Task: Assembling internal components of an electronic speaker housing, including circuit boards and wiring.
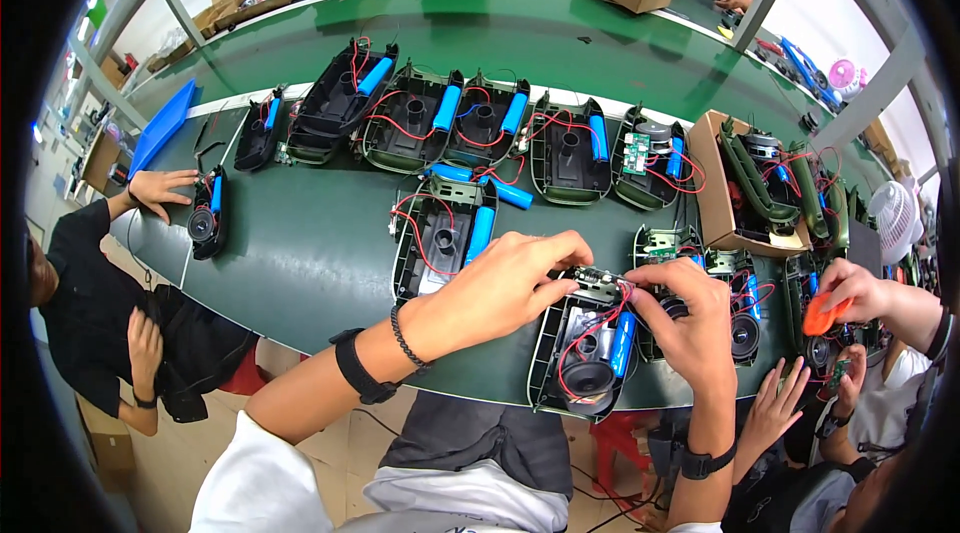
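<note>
My left hand [505,283] and my right hand [690,318] meet over a small green circuit board [598,280], both pinching it at the top of an open dark speaker shell [585,358]. That shell holds a round black speaker cone [588,378], a blue cylindrical battery [623,343] and red wires. Another open shell with a blue battery [445,238] lies just left of my left hand.
Several more open shells with blue batteries [440,118] line the dark green bench [300,253]. A cardboard box [715,183] of parts stands to the right. A person in black sits at the left, one hand [160,188] on the bench; another person's hand holds an orange tool [825,313] at the right.
</note>
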The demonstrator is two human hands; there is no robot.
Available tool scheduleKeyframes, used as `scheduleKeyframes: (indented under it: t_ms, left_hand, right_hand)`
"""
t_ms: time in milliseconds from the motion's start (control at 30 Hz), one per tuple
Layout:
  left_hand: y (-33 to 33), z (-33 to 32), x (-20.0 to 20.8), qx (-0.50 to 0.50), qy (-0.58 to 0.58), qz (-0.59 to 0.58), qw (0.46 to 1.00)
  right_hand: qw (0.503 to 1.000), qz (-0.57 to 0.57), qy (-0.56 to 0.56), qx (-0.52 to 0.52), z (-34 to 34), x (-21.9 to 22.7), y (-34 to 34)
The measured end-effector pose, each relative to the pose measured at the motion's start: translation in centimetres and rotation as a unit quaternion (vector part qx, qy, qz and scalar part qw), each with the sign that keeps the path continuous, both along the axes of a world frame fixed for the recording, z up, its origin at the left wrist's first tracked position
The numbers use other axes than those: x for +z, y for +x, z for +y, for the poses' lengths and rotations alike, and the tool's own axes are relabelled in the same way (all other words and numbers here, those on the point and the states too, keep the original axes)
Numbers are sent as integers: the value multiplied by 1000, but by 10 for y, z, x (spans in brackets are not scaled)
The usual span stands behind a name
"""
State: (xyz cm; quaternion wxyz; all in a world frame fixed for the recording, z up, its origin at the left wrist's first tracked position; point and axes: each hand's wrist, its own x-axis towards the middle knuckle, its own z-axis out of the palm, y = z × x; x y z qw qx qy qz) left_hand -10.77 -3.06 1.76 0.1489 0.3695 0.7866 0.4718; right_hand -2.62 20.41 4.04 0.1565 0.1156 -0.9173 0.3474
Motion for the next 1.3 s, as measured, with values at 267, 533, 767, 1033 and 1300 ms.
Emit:
scheduleKeyframes:
  t_ms: [267,533,767,1033,1300]
  left_hand:
    - [-1,0,-2,4,1,1,1000]
    - [0,1,0,5,-5,-4,1000]
    - [2,2,5,6,-4,-13,1000]
    - [0,4,4,32,-22,-9,999]
    - [3,6,9,39,-6,-54,998]
  right_hand:
    - [1000,-5,2,13,0,0,-2]
    - [1000,-7,2,7,-2,1,0]
    - [1000,4,9,13,-2,0,0]
    - [996,-81,-30,30,9,10,-5]
    - [989,-105,-85,52,14,12,-8]
